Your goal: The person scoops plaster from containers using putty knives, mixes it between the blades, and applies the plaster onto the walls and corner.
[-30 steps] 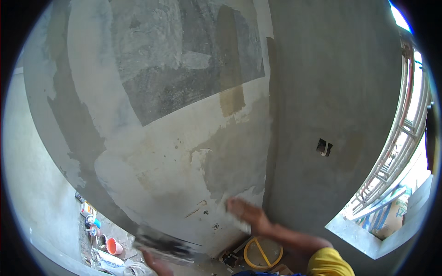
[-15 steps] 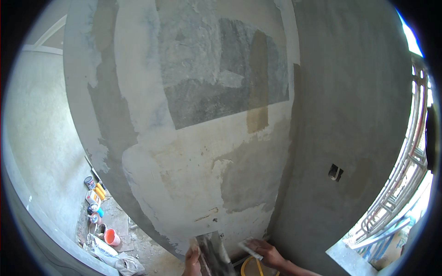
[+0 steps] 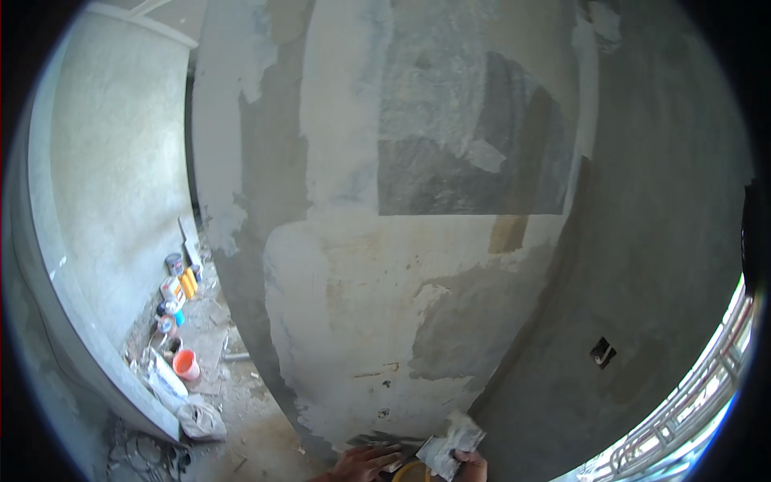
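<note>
- The left hand (image 3: 363, 463) sits at the lower edge of the view, fingers spread flat along a long, dark trowel blade (image 3: 387, 441) pressed to the foot of the wall; I cannot tell how firmly it grips.
- The right hand (image 3: 470, 466), just right of the left, is clenched round a small plaster-caked scraper (image 3: 452, 444) whose white-smeared blade rises above the knuckles.
- Between and just below the two hands shows the rim of a yellow bucket (image 3: 411, 472), mostly cut off by the frame.
- Directly above the hands the patchy plastered wall (image 3: 377, 305) rises, pale filler over grey patches; its vertical corner edge (image 3: 526, 337) runs up just right of the right hand.
- Right of that corner a darker grey wall (image 3: 658, 241) carries a small rectangular socket hole (image 3: 602, 352), well apart from the hands.
- Further right, a metal railing (image 3: 691, 402) bounds the bright opening.
- Left of the left hand the floor strip (image 3: 233, 394) lies open but dusty, narrowing toward the back.
- Along that strip, far left: a grey sack (image 3: 201, 419), an orange bucket (image 3: 185, 364), then small yellow containers (image 3: 188, 283) and a grey tin (image 3: 173, 263) against the side wall.
</note>
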A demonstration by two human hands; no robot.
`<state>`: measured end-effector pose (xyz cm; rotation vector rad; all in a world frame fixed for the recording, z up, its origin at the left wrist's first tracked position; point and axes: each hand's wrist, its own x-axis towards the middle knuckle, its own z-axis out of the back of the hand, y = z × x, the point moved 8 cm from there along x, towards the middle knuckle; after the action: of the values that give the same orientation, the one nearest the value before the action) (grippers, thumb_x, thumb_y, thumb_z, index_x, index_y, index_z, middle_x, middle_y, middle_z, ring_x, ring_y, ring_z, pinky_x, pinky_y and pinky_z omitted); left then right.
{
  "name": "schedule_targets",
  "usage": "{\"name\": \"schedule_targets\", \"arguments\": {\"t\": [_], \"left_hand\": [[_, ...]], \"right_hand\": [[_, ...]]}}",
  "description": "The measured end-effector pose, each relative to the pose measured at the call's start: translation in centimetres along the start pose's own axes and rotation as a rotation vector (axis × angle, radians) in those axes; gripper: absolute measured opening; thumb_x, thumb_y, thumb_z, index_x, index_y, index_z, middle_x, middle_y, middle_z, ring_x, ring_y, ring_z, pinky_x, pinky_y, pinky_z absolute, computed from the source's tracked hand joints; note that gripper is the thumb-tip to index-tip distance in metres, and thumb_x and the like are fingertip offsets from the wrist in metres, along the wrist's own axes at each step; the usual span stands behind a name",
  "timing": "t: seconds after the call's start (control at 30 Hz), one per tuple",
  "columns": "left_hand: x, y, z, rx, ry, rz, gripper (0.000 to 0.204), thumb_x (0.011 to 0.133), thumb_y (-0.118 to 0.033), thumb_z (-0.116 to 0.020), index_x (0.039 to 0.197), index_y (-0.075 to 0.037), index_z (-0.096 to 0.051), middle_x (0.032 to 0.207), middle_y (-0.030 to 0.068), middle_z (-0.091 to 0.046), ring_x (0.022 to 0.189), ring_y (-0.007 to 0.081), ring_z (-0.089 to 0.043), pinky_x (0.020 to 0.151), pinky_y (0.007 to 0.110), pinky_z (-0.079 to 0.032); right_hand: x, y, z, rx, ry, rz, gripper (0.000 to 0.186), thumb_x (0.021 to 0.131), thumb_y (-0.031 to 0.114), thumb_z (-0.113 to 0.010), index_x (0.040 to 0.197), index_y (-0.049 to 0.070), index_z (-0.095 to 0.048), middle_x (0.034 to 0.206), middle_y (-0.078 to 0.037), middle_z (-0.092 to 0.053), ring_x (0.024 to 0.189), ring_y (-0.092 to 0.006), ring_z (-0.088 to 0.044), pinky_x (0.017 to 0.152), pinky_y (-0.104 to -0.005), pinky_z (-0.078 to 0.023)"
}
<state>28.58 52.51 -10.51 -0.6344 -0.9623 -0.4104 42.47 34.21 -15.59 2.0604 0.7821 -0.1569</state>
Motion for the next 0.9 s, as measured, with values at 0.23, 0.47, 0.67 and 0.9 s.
{"name": "schedule_targets", "arguments": {"t": [0.23,0.47,0.67,0.9], "left_hand": [[-5.7,8.8,-1.0,-0.498,-0.153,1.389,0.047,0.095,-0.04,-0.052,0.123,-0.002,-0.049,0.102,0.0108,-0.064,0.087,0.0219,-0.063,0.074,0.037,-0.052],[-5.7,6.3,-4.1,-1.157,-0.352,1.67,0.04,0.095,-0.039,-0.052,0.119,-0.006,-0.055,0.097,0.0068,-0.065,0.081,0.0188,-0.064,0.073,0.037,-0.053],[-5.2,7.5,-0.8,-0.991,-0.531,1.479,0.043,0.095,-0.038,-0.05,0.126,-0.007,-0.05,0.109,0.0065,-0.062,0.096,0.0185,-0.062,0.082,0.038,-0.051],[-4.3,8.6,-1.1,-0.875,-0.675,1.402,0.047,0.094,-0.042,-0.053,0.127,-0.008,-0.048,0.11,0.004,-0.06,0.098,0.0161,-0.059,0.083,0.036,-0.049]], "right_hand": [[-6.9,7.4,-8.8,-1.103,0.5,1.489,0.029,0.092,0.0,-0.049,0.12,0.0,-0.057,0.12,-0.019,-0.057,0.102,-0.0355,-0.059,0.085,-0.0446,-0.049],[-4.0,2.6,-8.5,-1.488,0.563,1.303,0.034,0.074,0.006,-0.066,0.108,0.006,-0.066,0.106,-0.014,-0.059,0.102,-0.0323,-0.059,0.092,-0.0437,-0.047],[1.7,1.3,0.9,-1.367,0.209,0.805,0.036,0.079,0.001,-0.061,0.115,0.004,-0.061,0.108,-0.015,-0.059,0.098,-0.0352,-0.059,0.088,-0.0423,-0.049],[1.2,-4.1,1.1,0.165,0.369,-0.294,0.038,0.087,0.019,-0.058,0.119,0.0,-0.052,0.098,-0.013,-0.065,0.088,-0.0276,-0.066,0.078,-0.0394,-0.054]]}}
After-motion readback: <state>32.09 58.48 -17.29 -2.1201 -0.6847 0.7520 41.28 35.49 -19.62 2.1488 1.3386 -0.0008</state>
